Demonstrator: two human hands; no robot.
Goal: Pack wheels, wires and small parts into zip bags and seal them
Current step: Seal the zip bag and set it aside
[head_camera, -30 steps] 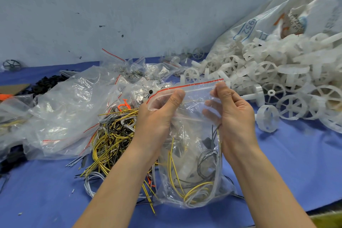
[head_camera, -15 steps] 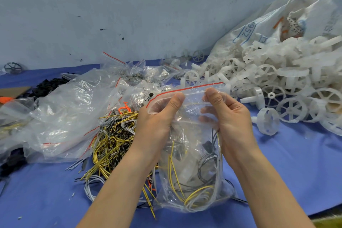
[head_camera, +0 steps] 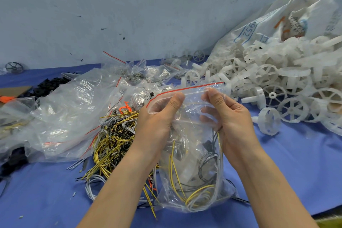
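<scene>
Head view: left hand (head_camera: 157,116) and right hand (head_camera: 231,116) pinching the red-striped top of a clear zip bag (head_camera: 192,172), upright at near centre, holding yellow and grey wires; loose wires (head_camera: 112,139) left, white wheels (head_camera: 277,83) far right.

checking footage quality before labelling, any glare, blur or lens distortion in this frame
Head view: soft, even light with faint shadows; white glare patches on the crumpled clear bags and on the zip bag held by both hands; the wide-angle lens bends the edges; the white wheels at far right look slightly soft.
</scene>
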